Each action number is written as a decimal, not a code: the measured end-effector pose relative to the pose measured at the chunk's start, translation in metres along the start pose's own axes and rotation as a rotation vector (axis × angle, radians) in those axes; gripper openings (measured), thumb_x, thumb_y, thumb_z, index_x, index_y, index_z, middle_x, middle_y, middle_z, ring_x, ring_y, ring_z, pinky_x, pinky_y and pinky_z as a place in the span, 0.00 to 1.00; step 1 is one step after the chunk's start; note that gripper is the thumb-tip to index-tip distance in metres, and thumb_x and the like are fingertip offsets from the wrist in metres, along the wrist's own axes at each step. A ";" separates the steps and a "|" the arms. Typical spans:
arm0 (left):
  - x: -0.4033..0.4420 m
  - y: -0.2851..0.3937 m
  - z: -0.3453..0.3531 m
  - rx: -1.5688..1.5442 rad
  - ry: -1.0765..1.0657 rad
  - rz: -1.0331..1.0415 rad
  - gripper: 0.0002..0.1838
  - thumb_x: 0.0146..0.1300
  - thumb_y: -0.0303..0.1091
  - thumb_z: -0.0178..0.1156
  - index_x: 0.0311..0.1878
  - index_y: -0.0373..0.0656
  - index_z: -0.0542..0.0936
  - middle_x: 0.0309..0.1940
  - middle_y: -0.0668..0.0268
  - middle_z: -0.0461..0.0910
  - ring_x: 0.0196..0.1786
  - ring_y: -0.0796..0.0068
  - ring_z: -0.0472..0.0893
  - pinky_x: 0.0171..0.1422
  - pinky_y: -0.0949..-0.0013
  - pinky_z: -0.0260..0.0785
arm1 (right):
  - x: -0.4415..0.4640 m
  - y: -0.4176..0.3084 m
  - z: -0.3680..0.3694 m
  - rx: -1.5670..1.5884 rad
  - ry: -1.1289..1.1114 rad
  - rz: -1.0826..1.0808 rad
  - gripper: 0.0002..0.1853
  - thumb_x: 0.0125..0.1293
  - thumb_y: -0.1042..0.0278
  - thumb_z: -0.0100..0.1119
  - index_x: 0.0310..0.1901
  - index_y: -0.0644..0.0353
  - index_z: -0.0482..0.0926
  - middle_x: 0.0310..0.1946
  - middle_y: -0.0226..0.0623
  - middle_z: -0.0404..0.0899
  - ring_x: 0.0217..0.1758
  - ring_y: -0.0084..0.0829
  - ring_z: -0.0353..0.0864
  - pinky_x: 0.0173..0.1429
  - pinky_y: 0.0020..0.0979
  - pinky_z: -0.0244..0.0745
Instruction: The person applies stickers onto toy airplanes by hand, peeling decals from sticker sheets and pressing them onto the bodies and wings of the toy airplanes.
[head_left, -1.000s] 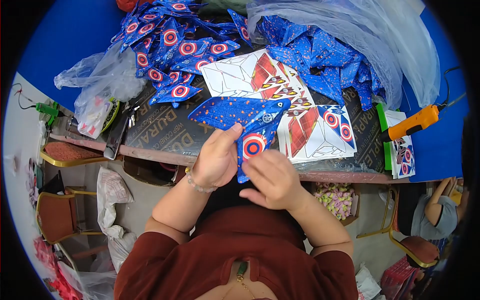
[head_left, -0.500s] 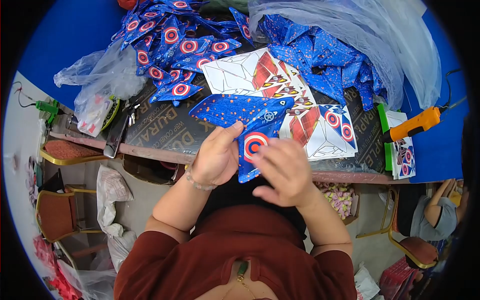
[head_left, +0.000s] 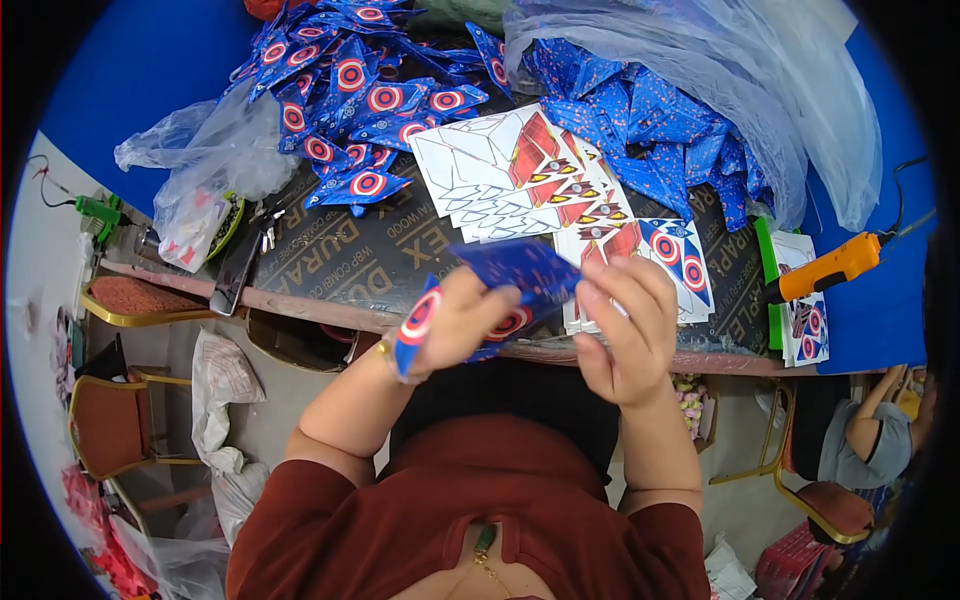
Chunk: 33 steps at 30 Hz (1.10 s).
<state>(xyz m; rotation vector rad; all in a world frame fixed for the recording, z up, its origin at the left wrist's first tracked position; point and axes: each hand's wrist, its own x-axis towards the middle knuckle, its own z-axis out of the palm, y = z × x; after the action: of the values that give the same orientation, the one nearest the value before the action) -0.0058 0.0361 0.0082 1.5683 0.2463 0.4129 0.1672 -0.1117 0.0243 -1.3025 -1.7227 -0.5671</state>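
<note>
A blue winged piece with orange specks and red-and-white ring stickers (head_left: 520, 275) is gripped by my left hand (head_left: 455, 320) above the table's front edge. It is blurred, and one ringed wing shows beside the left wrist. My right hand (head_left: 635, 325) is at the piece's right end, fingers apart and bent; its fingertips are close to the piece, and contact cannot be made out. Behind my hands lie printed sticker sheets (head_left: 480, 165). Ringed blue pieces (head_left: 385, 98) are heaped at the back left, and speckled blue pieces (head_left: 650, 120) at the back right.
Clear plastic bags lie at the left (head_left: 225, 150) and right (head_left: 800, 100). An orange tool (head_left: 825, 268) rests on a green stand (head_left: 770, 285) at the right. A dark phone-like object (head_left: 240, 265) is near the left edge. Another person (head_left: 870, 440) sits at far right.
The blue piece has been turned over in my left hand and its ringed wing has swung toward the left wrist. My right hand has moved right and its fingers now point up.
</note>
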 end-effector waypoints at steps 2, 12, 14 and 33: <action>-0.002 0.010 0.008 0.416 -0.102 0.062 0.18 0.66 0.21 0.56 0.59 0.33 0.77 0.52 0.51 0.82 0.57 0.53 0.82 0.62 0.58 0.73 | 0.029 -0.023 -0.011 -0.045 -0.062 -0.072 0.16 0.64 0.63 0.62 0.51 0.58 0.86 0.55 0.39 0.84 0.56 0.39 0.79 0.66 0.48 0.70; -0.007 0.012 0.018 0.120 -0.232 0.276 0.16 0.67 0.24 0.59 0.57 0.33 0.78 0.53 0.48 0.80 0.60 0.49 0.79 0.63 0.55 0.72 | 0.100 -0.042 -0.009 0.148 -0.748 -0.243 0.10 0.50 0.68 0.66 0.35 0.61 0.86 0.53 0.38 0.81 0.63 0.38 0.76 0.76 0.56 0.60; -0.008 0.013 0.014 0.137 -0.235 0.304 0.16 0.67 0.24 0.59 0.57 0.34 0.78 0.53 0.48 0.80 0.59 0.49 0.80 0.63 0.55 0.72 | 0.106 -0.044 -0.011 0.110 -0.770 -0.302 0.10 0.50 0.67 0.66 0.33 0.61 0.85 0.52 0.39 0.80 0.63 0.37 0.75 0.76 0.56 0.60; -0.006 0.040 -0.007 -0.380 0.026 -0.203 0.34 0.58 0.20 0.63 0.70 0.37 0.68 0.61 0.63 0.79 0.63 0.74 0.78 0.70 0.65 0.71 | 0.067 0.001 0.008 0.714 -0.297 0.769 0.08 0.65 0.69 0.70 0.36 0.66 0.86 0.48 0.38 0.80 0.53 0.30 0.78 0.59 0.33 0.70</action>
<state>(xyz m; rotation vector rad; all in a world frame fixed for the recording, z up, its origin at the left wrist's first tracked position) -0.0178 0.0382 0.0472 1.1539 0.3237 0.3004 0.1607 -0.0700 0.0765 -1.3909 -1.2858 0.6537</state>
